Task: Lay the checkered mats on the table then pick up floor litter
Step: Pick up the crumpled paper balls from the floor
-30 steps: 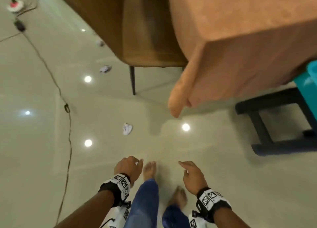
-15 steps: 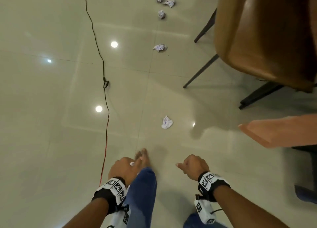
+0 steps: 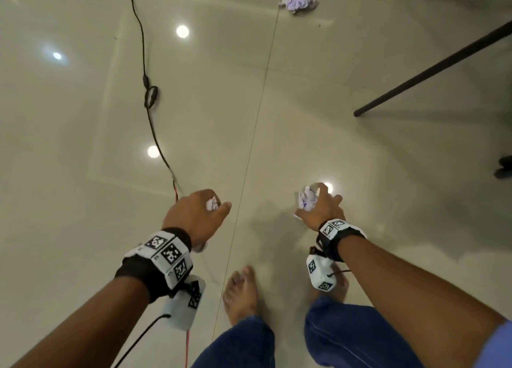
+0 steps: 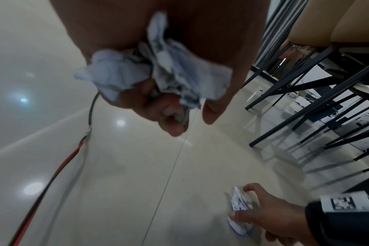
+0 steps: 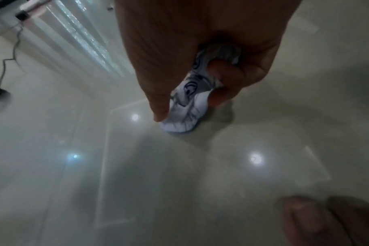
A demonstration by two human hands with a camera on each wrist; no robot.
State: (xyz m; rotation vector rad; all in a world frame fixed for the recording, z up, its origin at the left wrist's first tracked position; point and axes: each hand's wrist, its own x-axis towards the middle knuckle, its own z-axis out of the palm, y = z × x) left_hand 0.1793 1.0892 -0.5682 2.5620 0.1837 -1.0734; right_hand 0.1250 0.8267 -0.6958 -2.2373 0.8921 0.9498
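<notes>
Right hand point(image 3: 318, 207) pinches crumpled white paper wad point(image 3: 307, 198)

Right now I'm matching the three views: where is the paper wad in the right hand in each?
Head: paper wad right of centre, in the right hand.
Left wrist: bottom right, near the floor.
Right wrist: centre, pinched.
Shared landmark: the right hand itself.

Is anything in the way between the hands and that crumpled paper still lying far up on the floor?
Nothing visible blocks it. Bare floor lies between the hands and the far paper wad. But the left hand already grips a wad, and so does the right hand, gripping another.
</notes>
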